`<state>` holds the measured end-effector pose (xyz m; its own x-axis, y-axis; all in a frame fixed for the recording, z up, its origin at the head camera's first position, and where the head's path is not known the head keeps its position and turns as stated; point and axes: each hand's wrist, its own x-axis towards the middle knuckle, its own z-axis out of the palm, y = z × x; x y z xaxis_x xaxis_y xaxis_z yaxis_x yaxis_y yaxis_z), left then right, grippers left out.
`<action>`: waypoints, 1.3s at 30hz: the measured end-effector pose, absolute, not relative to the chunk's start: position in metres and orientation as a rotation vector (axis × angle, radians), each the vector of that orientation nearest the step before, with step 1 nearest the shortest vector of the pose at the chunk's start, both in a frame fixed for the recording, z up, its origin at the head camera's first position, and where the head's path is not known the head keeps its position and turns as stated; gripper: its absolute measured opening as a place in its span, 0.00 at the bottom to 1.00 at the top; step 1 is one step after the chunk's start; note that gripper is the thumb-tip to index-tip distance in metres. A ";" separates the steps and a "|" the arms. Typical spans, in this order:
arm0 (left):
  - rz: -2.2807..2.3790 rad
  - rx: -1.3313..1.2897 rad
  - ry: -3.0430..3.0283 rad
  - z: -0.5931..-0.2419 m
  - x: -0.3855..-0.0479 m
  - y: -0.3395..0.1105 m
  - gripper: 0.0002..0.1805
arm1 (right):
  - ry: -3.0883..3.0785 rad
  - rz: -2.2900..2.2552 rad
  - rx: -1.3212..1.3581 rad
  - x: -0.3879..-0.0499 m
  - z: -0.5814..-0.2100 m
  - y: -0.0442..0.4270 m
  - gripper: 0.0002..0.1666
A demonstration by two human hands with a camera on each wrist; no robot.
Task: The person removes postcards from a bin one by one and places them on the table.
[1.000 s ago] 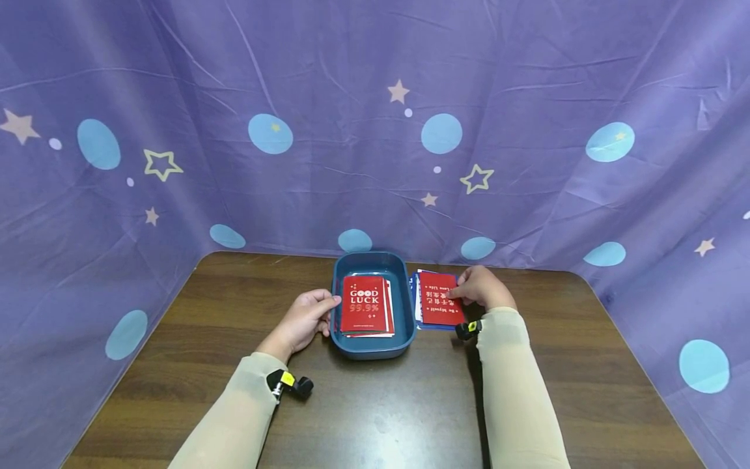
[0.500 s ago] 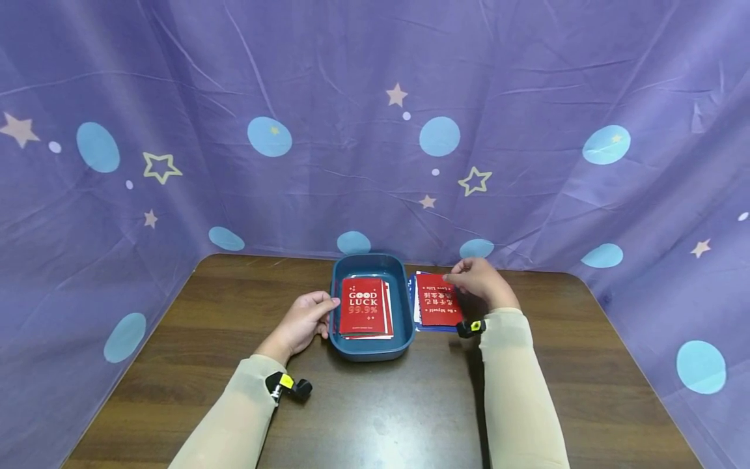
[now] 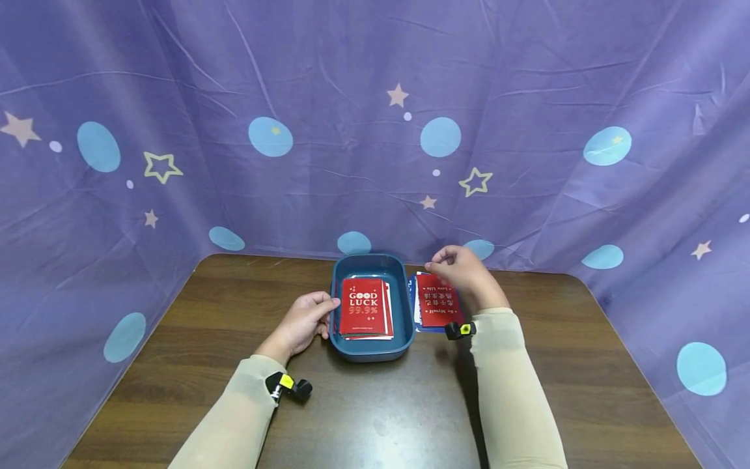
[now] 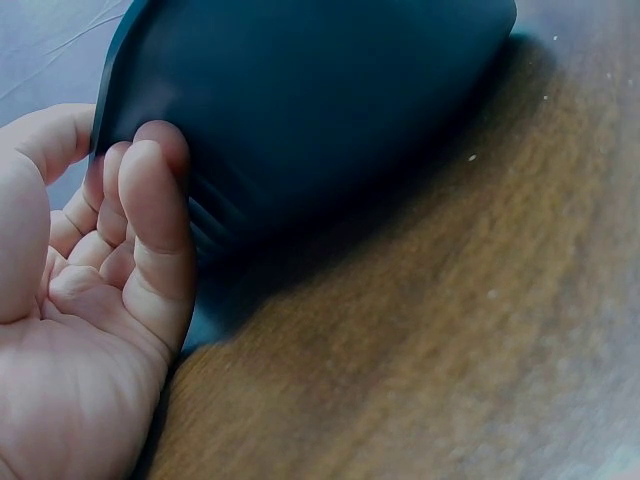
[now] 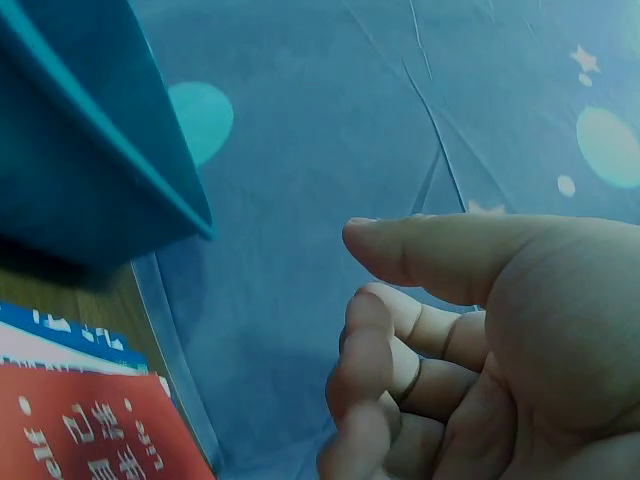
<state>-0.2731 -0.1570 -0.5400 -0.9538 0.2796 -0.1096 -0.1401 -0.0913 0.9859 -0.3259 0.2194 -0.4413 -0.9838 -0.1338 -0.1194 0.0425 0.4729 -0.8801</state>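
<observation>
We see the left hand [image 3: 303, 322] gripping the left rim of a blue tray [image 3: 375, 265], where a stack of cards [image 3: 366, 306] lies, a red one uppermost (we read GOOD LUCK on it). Just beside the tray's right wall we find a second pile [image 3: 438, 303], red on top, its far right corner hidden by the right hand [image 3: 467, 272]. Behind the brown table [image 3: 375, 417] hangs a purple curtain [image 3: 346, 71]
</observation>
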 end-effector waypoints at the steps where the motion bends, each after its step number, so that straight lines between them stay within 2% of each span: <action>1: 2.126 0.152 1.901 -0.540 -0.273 -0.157 0.14 | 2.540 -1.526 -0.090 -0.326 -0.440 0.217 0.14; 15: 2.149 0.152 1.878 -0.541 -0.270 -0.153 0.12 | 2.584 -1.341 -0.262 -0.314 -0.430 0.170 0.16; 26: 2.151 0.150 1.878 -0.539 -0.271 -0.155 0.13 | 2.546 -0.898 -0.340 -0.334 -0.427 0.096 0.32; 32: 2.146 0.159 1.883 -0.538 -0.273 -0.155 0.13 | 2.571 -0.603 -0.275 -0.344 -0.436 0.073 0.27; 34: 2.145 0.157 1.888 -0.538 -0.273 -0.155 0.13 | 2.591 -0.479 -0.261 -0.344 -0.439 0.067 0.31; 39: 2.143 0.147 1.887 -0.537 -0.272 -0.157 0.13 | 2.637 -0.312 -0.225 -0.336 -0.438 0.059 0.48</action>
<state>-0.2716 -0.1566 -0.5372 -0.9551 0.2757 -0.1084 -0.1423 -0.1062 0.9841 -0.3361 0.0591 -0.4381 -0.8751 -0.2115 -0.4352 -0.1043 0.9607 -0.2572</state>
